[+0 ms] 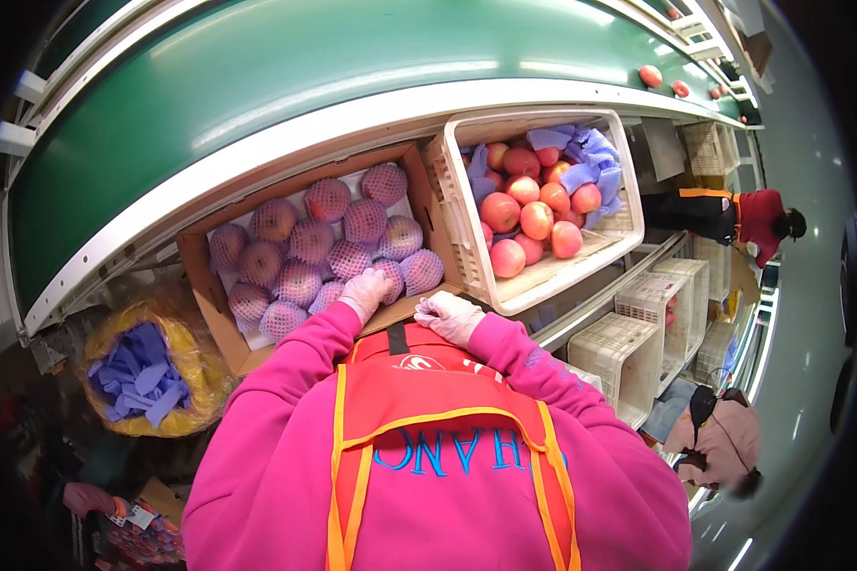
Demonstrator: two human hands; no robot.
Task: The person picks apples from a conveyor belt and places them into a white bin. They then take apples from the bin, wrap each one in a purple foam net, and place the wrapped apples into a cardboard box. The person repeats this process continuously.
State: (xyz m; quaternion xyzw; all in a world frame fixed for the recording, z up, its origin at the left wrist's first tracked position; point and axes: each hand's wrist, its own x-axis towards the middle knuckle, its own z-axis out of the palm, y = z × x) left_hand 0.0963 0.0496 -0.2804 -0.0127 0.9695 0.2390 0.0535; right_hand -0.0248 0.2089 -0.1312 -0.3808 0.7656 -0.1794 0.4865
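over the front row of the cardboard box (427, 207), seen from the head view, the left hand (363, 293) curves its fingers down onto a netted apple (392, 278): contact, yes, but how firm a grip, i can't say. just to its right, at the box's near rim, the right hand (454, 318) has its fingers bunched, and no telling whether anything is pinched there!

why this layout? beyond the left hand, the net-sleeved apples (311, 242) sit side by side, probably so they can't roll, the foam likely sparing their skins. up and right of the right hand, the white plastic crate (581, 278) of bare red apples (536, 221) sits right beside the box, presumably for a short reach, with purple foam netting (595, 160) among the fruit. well left of the left hand, a yellow-lined container (199, 368) brims with purple foam pieces (138, 376), and past both hands, the green conveyor belt (352, 86).
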